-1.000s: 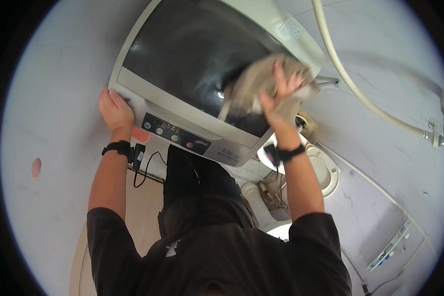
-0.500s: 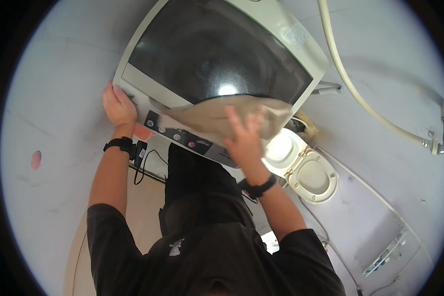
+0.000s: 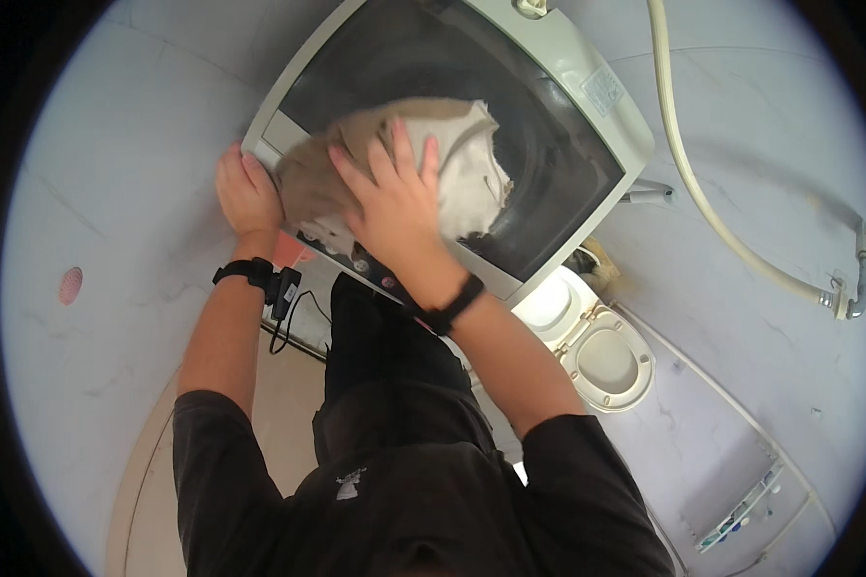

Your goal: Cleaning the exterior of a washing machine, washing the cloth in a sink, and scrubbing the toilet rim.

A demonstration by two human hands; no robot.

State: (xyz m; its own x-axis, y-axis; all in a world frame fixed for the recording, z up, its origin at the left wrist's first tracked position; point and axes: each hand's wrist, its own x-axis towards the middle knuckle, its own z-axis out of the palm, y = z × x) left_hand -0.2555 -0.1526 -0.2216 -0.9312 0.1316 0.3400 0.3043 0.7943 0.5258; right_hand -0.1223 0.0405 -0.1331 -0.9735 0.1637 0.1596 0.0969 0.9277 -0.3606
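A top-loading washing machine (image 3: 614, 120) with a pale body and a dark, see-through lid (image 3: 560, 178) fills the upper middle. My right hand (image 3: 396, 210) lies flat on a beige-grey cloth (image 3: 467, 159), fingers spread, pressing it against the lid. Bunched and frayed at its right side, the cloth reaches over the lid's left part and covers much of the control panel (image 3: 361, 262). My left hand (image 3: 248, 195) rests along the machine's near left corner with its fingers stretched out. Both wrists carry black bands.
Right of the machine is a white toilet (image 3: 606, 365) with its lid raised. A pale hose (image 3: 688, 163) runs down to a wall tap (image 3: 864, 279). A black cable (image 3: 284, 332) hangs below my left wrist. A small rack (image 3: 741, 508) is at the lower right.
My right hand has swept the cloth left and farther up over the lid, from the lid's near right edge. The left hand still rests at the corner.
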